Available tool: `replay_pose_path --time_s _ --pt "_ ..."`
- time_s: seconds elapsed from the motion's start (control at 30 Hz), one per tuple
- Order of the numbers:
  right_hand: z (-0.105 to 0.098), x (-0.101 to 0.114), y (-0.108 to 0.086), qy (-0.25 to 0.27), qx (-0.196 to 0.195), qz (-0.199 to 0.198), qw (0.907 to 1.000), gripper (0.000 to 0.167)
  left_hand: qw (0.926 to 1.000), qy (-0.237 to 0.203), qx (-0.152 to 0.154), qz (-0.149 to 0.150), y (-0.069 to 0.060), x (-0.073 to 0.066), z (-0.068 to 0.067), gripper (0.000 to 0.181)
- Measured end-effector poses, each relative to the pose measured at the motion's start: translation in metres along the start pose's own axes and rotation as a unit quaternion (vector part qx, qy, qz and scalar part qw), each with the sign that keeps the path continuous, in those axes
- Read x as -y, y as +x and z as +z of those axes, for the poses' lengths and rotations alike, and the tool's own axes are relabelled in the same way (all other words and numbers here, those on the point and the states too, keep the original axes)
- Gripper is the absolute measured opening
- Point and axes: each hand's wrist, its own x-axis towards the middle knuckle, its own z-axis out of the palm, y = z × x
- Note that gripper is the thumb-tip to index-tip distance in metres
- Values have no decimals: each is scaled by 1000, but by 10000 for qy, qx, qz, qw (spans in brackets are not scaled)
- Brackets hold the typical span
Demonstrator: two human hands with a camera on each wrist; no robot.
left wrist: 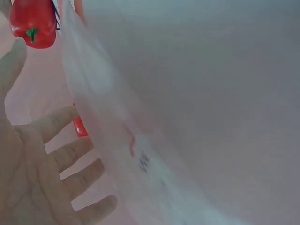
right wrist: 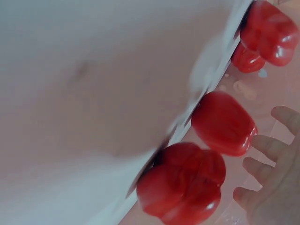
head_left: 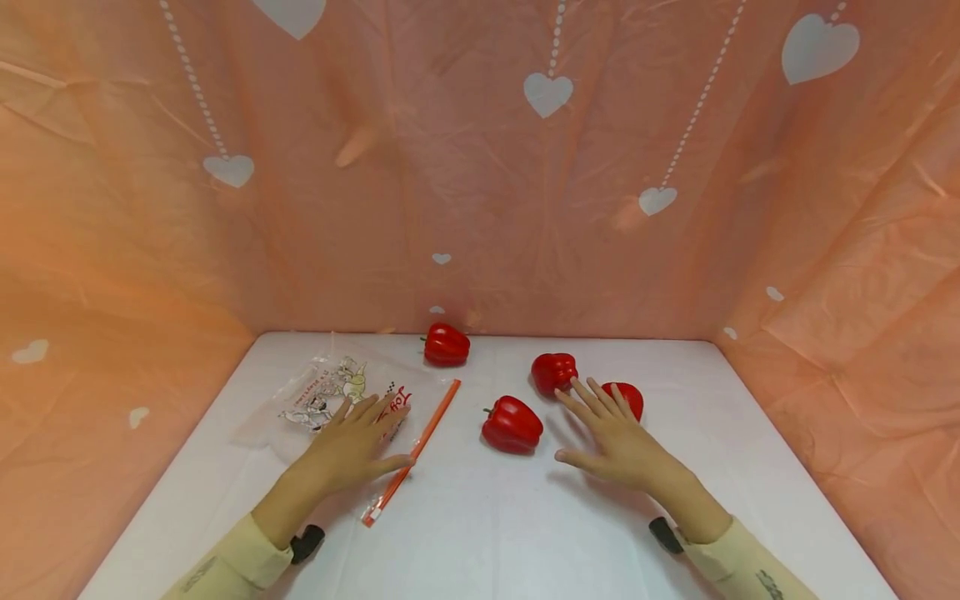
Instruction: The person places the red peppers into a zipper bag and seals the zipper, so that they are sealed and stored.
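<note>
A clear plastic zip bag (head_left: 307, 392) with printed cartoon figures and red lettering lies flat on the left of the table. Its orange zip strip (head_left: 438, 415) runs slantwise along the right side. Over the bag, my left hand (head_left: 345, 450) is spread, palm down, holding nothing. Several red bell peppers lie to the right: one nearest the middle (head_left: 512, 427), one at the back (head_left: 447, 346), one beyond my right fingertips (head_left: 553, 372) and one partly hidden behind them (head_left: 632, 400). My right hand (head_left: 622, 446) also has its fingers spread and grips nothing.
The white table (head_left: 480, 533) ends at a back edge against an orange-pink cloth (head_left: 480, 208) printed with white hearts. More of this cloth stands at the left and right. Dark wrist devices (head_left: 306, 543) show under both sleeves.
</note>
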Motion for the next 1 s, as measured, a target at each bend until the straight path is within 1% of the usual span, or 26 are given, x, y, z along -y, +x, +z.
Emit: replay_pose_path --time_s 0.23,0.4,0.53,0.73,1.0 --pt "4 8 5 28 63 -236 9997 92 9998 -96 143 -52 5 -9 1 84" --pt "7 13 9 153 312 -172 9992 93 9996 -100 256 -30 7 -14 2 83" --pt "8 16 13 187 452 -150 9987 96 9993 -74 358 -36 10 -15 5 83" --pt "11 21 20 221 456 -157 9986 96 9990 9 458 -3 14 -16 7 81" --pt "15 25 28 89 497 29 9987 93 9985 -15 549 23 15 -16 9 78"
